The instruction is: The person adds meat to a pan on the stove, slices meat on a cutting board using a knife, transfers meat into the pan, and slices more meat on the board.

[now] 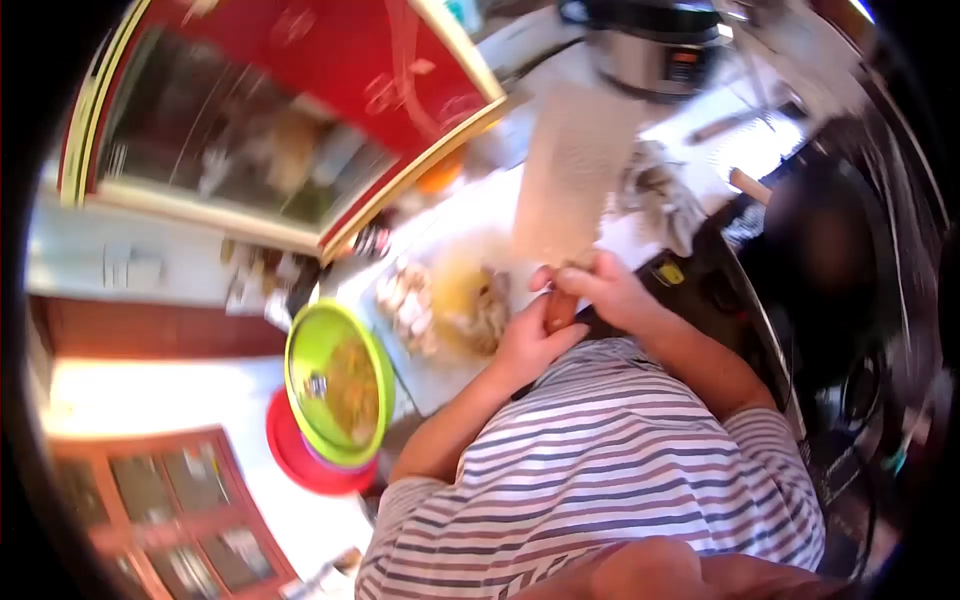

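Note:
In the middle of the head view I hold a cleaver, its broad blade pointing away from me. My left hand is wrapped round its wooden handle. My right hand is closed where handle and blade meet, fingers and thumb at the blade's base. To the left of the hands lies a pale cutting board. On it are pale chopped pieces and a blurred yellowish heap.
A green bowl with food in it stands over a red basin at left. At right, a dark wok sits on the stove. A crumpled cloth and an electric cooker are farther back. A red cabinet stands upper left.

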`<state>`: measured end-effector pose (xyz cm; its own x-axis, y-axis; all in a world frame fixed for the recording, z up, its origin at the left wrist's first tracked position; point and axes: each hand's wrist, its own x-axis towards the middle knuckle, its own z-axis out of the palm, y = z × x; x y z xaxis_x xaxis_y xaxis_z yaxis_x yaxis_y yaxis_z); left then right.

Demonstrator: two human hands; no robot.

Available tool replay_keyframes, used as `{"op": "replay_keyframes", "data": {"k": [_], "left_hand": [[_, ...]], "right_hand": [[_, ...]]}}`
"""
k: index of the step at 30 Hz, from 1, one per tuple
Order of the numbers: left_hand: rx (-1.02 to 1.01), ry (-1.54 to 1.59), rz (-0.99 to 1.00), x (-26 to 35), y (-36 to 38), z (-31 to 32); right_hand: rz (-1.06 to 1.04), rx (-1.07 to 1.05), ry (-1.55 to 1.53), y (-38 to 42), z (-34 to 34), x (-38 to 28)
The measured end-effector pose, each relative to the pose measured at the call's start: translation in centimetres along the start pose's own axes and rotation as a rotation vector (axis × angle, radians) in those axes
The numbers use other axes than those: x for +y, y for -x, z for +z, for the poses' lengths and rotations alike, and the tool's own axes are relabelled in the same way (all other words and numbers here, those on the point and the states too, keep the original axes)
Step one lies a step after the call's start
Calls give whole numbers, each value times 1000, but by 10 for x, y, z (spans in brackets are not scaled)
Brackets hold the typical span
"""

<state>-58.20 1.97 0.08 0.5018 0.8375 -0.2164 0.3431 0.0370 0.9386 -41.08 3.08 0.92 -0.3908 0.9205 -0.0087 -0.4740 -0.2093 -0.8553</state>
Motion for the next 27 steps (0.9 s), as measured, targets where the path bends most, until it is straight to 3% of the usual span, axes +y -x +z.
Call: {"op": "replay_keyframes", "data": {"k": [1, 2, 3, 4, 5, 7, 9, 11, 12, 14, 15, 17, 18, 19, 22, 24, 27], "left_hand": [[19, -178, 30, 18, 5, -3], [247, -295, 100, -2, 14, -10], [426, -435, 185, -20, 20, -13], [534, -517, 94, -28, 26, -22], [544, -526, 76, -31, 28, -28], [672, -1010, 73, -37, 28, -39], [626, -1019, 2, -44, 22, -41], [613, -1154, -85, -47, 15, -42], [615, -1155, -107, -56, 11, -48], [747, -619, -95, -88, 7, -69], [758, -618, -120, -101, 10, -79], [726, -201, -268, -117, 15, -95], [625, -209, -409, -93, 15, -95], [634, -207, -420, -92, 16, -95], [555, -431, -349, -86, 8, -97], [307, -362, -427, -74, 1, -105], [280, -524, -354, -64, -3, -96]], "right_hand": [[-91, 18, 131, -4, -4, 3], [179, -127, 43, -4, -15, -12], [3, -18, 224, -9, -24, 1], [24, 36, 230, -9, -27, 2], [37, 94, 233, -10, -30, 3], [139, 150, 355, -14, -37, 9], [245, 193, 480, -17, -40, 12], [341, 78, 728, -18, -43, 13], [393, 49, 730, -20, -45, 13], [348, -14, 848, -24, -56, 19], [287, -66, 970, -25, -60, 22], [325, -94, 972, -29, -62, 15], [354, -95, 979, -31, -62, 13], [359, -109, 976, -33, -63, 15], [322, -126, 1017, -33, -67, 19], [292, -98, 1001, -31, -67, 22], [313, -45, 908, -28, -71, 24]]}}
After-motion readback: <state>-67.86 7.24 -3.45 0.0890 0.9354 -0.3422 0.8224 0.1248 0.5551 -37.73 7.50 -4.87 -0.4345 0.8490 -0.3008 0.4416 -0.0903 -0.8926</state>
